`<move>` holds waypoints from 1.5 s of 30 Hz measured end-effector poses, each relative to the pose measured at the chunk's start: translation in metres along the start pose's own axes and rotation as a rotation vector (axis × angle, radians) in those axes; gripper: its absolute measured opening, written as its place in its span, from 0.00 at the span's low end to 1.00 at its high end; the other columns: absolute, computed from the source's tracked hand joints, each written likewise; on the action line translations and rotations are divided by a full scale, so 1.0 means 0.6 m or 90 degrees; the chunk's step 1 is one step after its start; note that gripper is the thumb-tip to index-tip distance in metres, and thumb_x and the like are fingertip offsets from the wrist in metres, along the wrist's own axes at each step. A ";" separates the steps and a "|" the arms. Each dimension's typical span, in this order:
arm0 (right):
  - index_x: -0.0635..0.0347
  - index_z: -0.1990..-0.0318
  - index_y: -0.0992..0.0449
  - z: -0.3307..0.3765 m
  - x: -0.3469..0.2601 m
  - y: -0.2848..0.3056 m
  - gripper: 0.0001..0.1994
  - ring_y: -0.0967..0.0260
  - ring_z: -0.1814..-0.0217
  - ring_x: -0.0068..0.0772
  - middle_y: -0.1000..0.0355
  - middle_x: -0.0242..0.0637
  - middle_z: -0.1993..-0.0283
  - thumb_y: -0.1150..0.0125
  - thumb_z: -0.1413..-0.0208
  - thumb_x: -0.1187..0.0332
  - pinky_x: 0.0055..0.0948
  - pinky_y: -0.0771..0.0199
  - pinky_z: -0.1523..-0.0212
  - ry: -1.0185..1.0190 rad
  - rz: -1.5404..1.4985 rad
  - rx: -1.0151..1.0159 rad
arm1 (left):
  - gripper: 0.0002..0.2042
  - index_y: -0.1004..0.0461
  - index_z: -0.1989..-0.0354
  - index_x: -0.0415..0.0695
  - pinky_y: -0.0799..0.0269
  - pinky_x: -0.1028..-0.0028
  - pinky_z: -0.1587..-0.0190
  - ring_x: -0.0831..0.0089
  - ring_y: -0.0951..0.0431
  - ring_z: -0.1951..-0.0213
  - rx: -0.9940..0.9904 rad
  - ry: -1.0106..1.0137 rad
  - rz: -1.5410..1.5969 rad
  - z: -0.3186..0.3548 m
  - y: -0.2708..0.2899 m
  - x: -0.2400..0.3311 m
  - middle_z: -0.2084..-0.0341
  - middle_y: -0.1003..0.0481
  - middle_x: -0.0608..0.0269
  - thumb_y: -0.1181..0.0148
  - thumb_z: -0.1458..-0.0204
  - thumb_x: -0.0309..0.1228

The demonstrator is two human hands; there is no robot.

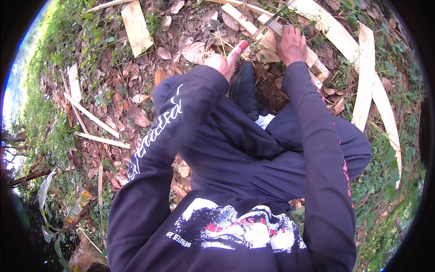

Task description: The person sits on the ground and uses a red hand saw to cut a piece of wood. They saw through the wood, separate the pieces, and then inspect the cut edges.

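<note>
My left hand (221, 65) is closed round the red handle of a tool with a long, narrow dark blade (265, 28); its exact kind is unclear. The blade slants up and to the right, across a pale wooden strip (313, 58). My right hand (292, 44) grips that strip just right of the blade, fingers bent over it. A second pale strip (240, 19) lies beside it, running partly beneath. My dark shoe (244, 88) is just below the wood, between my hands.
A short flat board (137, 29) lies at the upper left. Long curved planks (364, 72) cross on the right. Thin wood slivers (93, 117) are scattered on the left among dry leaves and weeds. My folded legs (253, 158) fill the middle.
</note>
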State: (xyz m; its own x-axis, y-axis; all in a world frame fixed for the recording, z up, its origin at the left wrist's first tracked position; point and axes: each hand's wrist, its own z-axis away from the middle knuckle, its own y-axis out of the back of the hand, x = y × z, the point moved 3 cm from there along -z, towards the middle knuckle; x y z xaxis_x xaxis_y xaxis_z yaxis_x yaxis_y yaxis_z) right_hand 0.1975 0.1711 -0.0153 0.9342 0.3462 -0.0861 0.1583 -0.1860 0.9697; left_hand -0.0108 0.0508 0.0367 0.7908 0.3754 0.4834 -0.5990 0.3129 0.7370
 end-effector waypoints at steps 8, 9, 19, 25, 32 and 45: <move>0.57 0.55 0.30 0.006 -0.010 0.016 0.17 0.34 0.51 0.38 0.31 0.36 0.55 0.45 0.42 0.54 0.38 0.35 0.54 0.012 -0.005 0.013 | 0.40 0.22 0.68 0.30 0.27 0.54 0.54 0.41 0.22 0.59 0.130 -0.033 0.066 -0.113 -0.013 0.104 0.69 0.24 0.33 0.59 0.44 0.64; 0.58 0.54 0.30 0.004 -0.018 0.020 0.18 0.34 0.50 0.39 0.31 0.37 0.54 0.45 0.42 0.54 0.39 0.35 0.54 0.010 -0.020 -0.003 | 0.39 0.22 0.67 0.30 0.27 0.54 0.54 0.42 0.22 0.59 0.166 -0.049 0.055 -0.142 -0.024 0.099 0.69 0.23 0.33 0.59 0.43 0.63; 0.58 0.53 0.31 0.007 0.006 0.009 0.17 0.34 0.50 0.39 0.32 0.36 0.55 0.45 0.42 0.55 0.40 0.35 0.52 0.008 -0.019 0.050 | 0.25 0.43 0.36 0.53 0.26 0.55 0.68 0.47 0.22 0.73 -0.019 -0.195 -0.252 -0.046 -0.028 -0.014 0.77 0.26 0.42 0.53 0.43 0.43; 0.58 0.53 0.31 0.000 0.021 0.016 0.17 0.34 0.50 0.40 0.32 0.39 0.55 0.46 0.41 0.55 0.40 0.35 0.52 0.016 -0.008 0.025 | 0.28 0.37 0.39 0.42 0.27 0.54 0.67 0.45 0.22 0.74 -0.076 -0.133 -0.143 -0.007 -0.006 -0.005 0.76 0.26 0.38 0.49 0.44 0.46; 0.57 0.50 0.31 -0.003 0.007 0.015 0.19 0.35 0.49 0.36 0.32 0.34 0.53 0.44 0.43 0.55 0.38 0.35 0.51 0.009 -0.019 0.002 | 0.42 0.22 0.65 0.30 0.27 0.54 0.54 0.43 0.22 0.60 0.081 -0.067 0.040 -0.150 -0.019 0.104 0.68 0.23 0.33 0.61 0.45 0.67; 0.59 0.50 0.30 0.002 0.017 0.001 0.19 0.35 0.49 0.38 0.32 0.36 0.54 0.46 0.41 0.55 0.39 0.35 0.51 0.015 0.000 0.025 | 0.24 0.26 0.48 0.55 0.28 0.53 0.72 0.45 0.23 0.74 0.000 -0.099 -0.070 -0.017 -0.005 0.008 0.82 0.27 0.43 0.67 0.35 0.53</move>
State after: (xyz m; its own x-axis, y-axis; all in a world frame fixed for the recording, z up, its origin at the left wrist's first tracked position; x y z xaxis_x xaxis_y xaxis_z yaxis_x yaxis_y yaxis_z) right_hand 0.2078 0.1735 -0.0157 0.9267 0.3673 -0.0796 0.1704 -0.2220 0.9600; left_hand -0.0067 0.0605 0.0320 0.8614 0.1994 0.4672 -0.5080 0.3450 0.7893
